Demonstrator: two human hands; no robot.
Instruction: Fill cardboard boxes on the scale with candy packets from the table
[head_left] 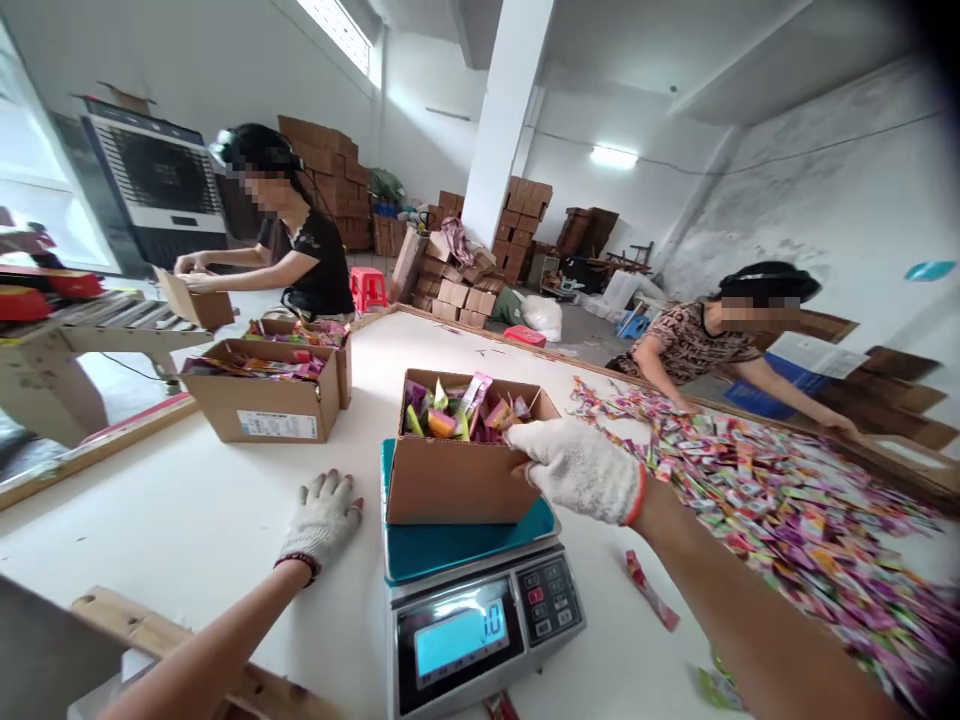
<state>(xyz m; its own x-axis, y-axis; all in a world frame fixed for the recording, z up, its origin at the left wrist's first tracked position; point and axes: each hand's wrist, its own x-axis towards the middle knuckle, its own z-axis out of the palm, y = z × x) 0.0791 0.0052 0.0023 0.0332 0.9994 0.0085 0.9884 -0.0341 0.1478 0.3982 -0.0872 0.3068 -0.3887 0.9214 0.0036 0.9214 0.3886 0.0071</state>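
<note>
An uncovered cardboard box (457, 485) filled with small colourful packets (442, 420) stands on a digital scale (487, 620) with a teal platform. The scale's lit display (461, 638) reads about 1.0. My right hand (581, 468), in a white knitted glove, is at the box's front right corner, its fingers over the rim and the thumb against the outer wall. Left of the scale, my left hand (321, 520), gloved too, rests on the white table (202, 520) with its fingers spread and nothing in them.
Two filled boxes (262, 400) stand at the left. A large heap of packets (780, 500) covers the right side; a loose red packet (651, 590) lies beside the scale. One co-worker (307, 240) handles a box by a conveyor (127, 330); another (697, 340) reaches over the heap.
</note>
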